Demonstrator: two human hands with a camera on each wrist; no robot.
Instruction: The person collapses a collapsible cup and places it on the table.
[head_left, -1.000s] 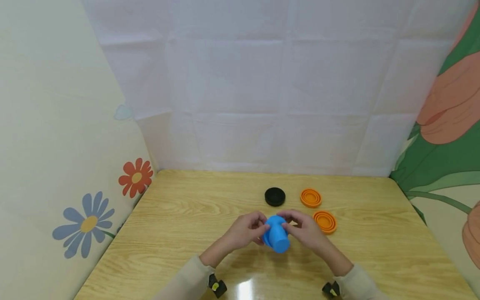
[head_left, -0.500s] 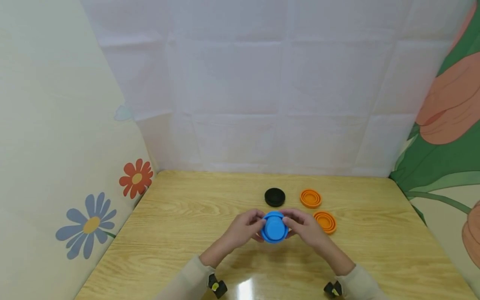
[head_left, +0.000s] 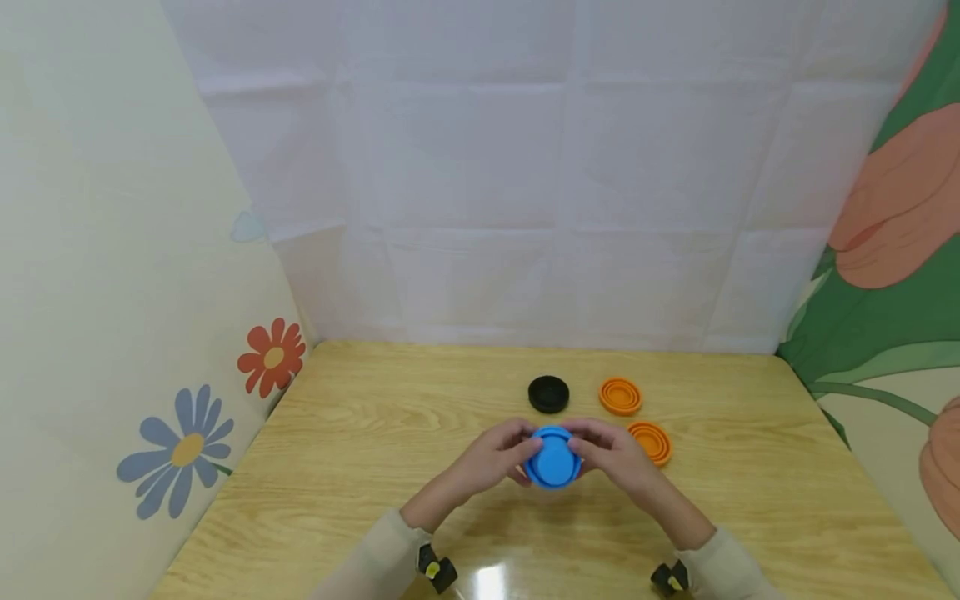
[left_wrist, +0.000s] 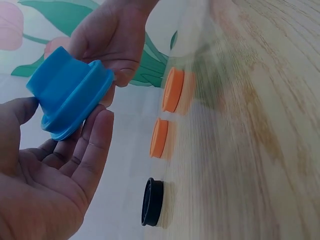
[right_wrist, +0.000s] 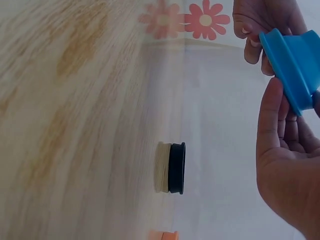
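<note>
Between both hands, above the table, is a blue collapsible cup (head_left: 555, 464), its round base turned toward the head camera. The left wrist view shows this cup (left_wrist: 65, 82) part folded, with the narrower base section standing out from the wide rim. My left hand (head_left: 483, 458) pinches its left side, thumb on the wall and fingers under the rim. My right hand (head_left: 618, 460) grips the opposite side in the same way. Just behind the right hand lies a flat orange collapsed cup (head_left: 651, 443), partly covered by that hand.
On the wooden table (head_left: 360, 433), a second orange collapsed cup (head_left: 620, 397) and a black round collapsed cup (head_left: 549, 394) lie beyond the hands. A white cloth (head_left: 480, 208) hangs behind the table's back edge, and patterned panels stand at both sides.
The blue cup, earlier longer with its base pointing down toward the front, has become shorter, and its base now faces the head camera. Both hands stay on it.
</note>
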